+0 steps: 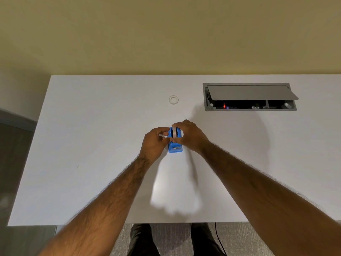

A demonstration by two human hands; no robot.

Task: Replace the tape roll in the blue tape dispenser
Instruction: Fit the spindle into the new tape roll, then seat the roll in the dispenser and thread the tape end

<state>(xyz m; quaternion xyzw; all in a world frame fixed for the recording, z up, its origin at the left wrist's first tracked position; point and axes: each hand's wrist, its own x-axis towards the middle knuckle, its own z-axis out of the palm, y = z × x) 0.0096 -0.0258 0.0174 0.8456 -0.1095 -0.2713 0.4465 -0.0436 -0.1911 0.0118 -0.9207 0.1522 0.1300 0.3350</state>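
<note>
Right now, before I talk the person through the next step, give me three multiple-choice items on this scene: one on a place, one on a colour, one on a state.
1. Where does the loose tape ring lie?
A. on the table beyond the hands
B. inside the cable box
C. on the floor

2. What colour is the tape dispenser?
A. red
B. blue
C. black

3. How is the lid of the cable box?
A. shut flat
C. taken off
B. propped open

Answers: 1 A, it rests alone on the white table past the left hand and right hand. 2 B, its body shows bright blue. 3 B, the flap tilts up and the sockets show.
</note>
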